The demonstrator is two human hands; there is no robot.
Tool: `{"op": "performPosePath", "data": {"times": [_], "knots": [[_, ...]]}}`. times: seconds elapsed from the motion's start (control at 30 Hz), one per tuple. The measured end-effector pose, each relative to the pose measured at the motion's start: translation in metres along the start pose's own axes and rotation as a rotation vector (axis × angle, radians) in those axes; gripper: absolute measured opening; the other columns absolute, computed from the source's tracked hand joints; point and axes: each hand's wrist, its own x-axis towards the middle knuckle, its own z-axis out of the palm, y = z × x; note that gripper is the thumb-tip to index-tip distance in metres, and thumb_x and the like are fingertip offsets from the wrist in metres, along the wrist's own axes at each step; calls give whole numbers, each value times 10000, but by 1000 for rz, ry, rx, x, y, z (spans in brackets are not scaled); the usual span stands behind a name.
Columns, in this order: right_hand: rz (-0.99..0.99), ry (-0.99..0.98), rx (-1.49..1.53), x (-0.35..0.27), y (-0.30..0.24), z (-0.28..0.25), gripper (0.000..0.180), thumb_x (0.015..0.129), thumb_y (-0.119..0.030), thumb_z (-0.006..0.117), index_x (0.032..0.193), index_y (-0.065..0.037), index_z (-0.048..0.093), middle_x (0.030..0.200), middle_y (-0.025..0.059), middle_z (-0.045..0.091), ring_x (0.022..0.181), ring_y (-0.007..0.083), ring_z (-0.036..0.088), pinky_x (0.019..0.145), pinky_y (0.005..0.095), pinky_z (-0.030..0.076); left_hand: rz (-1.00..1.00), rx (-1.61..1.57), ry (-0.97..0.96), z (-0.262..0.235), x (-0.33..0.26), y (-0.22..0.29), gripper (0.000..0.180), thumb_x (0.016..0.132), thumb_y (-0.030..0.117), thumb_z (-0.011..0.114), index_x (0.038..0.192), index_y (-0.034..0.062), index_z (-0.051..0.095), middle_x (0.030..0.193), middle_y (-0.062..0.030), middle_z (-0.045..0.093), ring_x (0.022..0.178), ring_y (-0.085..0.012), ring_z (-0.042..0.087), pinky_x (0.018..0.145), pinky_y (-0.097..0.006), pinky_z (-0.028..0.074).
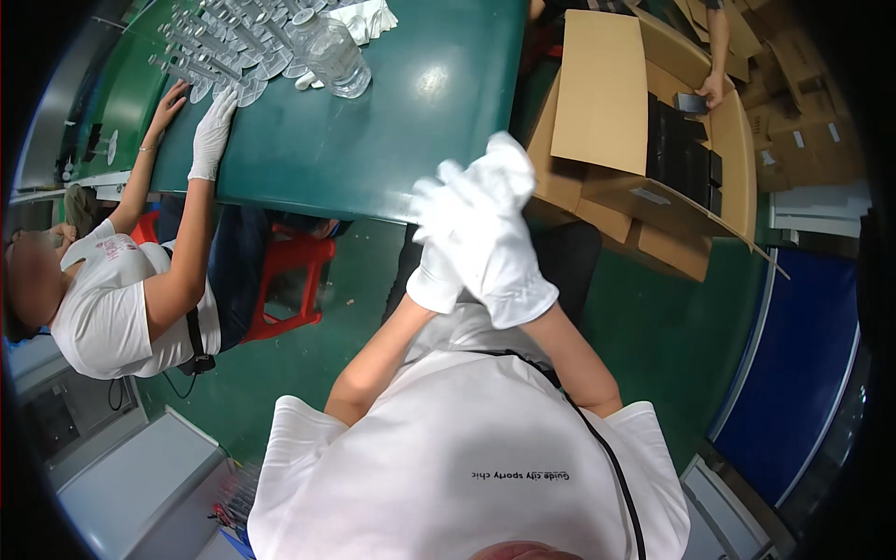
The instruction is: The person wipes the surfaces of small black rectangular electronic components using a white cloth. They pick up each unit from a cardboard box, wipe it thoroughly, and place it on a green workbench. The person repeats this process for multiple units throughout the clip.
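White gloves cover both of my hands, which cross and press together above the near edge of the green table. My right hand [499, 247] lies over my left hand [437, 275] and hides much of it. Spread fingertips show at the left of the pair, apparently those of the right hand. A white gloved bunch sticks out at the upper right, somewhat blurred, so the left fingers are hard to make out. No object shows between the hands.
The green table [411, 121] holds clear plastic parts [224, 47], a clear jar [336, 61] and white cloths [369, 19]. A co-worker [131, 299] sits at left near a red stool [289, 285]. At right, another person's hand [714, 91] reaches into a cardboard box [597, 89] of black boxes [677, 149].
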Motion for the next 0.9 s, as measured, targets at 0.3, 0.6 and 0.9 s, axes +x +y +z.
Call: {"op": "performPosePath", "data": {"times": [0.3,0.6,0.9], "knots": [[321,-242,272,-71,36,17,567,728,26,628,1290,36,547,1145,225,631,1030,394,621,899,449,514,-1181,-1330,226,-23,41,-48,397,941,352,688,1205,67,610,1082,-45,619,981,-119,587,899,-294,480],[1248,306,1229,-36,43,13,565,1009,-483,494,1285,2,583,1159,82,656,1005,165,646,875,302,525,-1346,-1272,375,-12,43,-69,350,891,333,758,1123,95,648,1062,-15,639,983,-125,607,958,-331,483],[153,133,16,42,74,73,541,898,-141,645,1415,-45,518,1478,145,481,1410,333,395,1174,433,299,-1319,-2140,107,18,71,-70,338,956,158,582,1270,34,594,1217,-133,663,1105,-252,641,980,-404,526]]}}
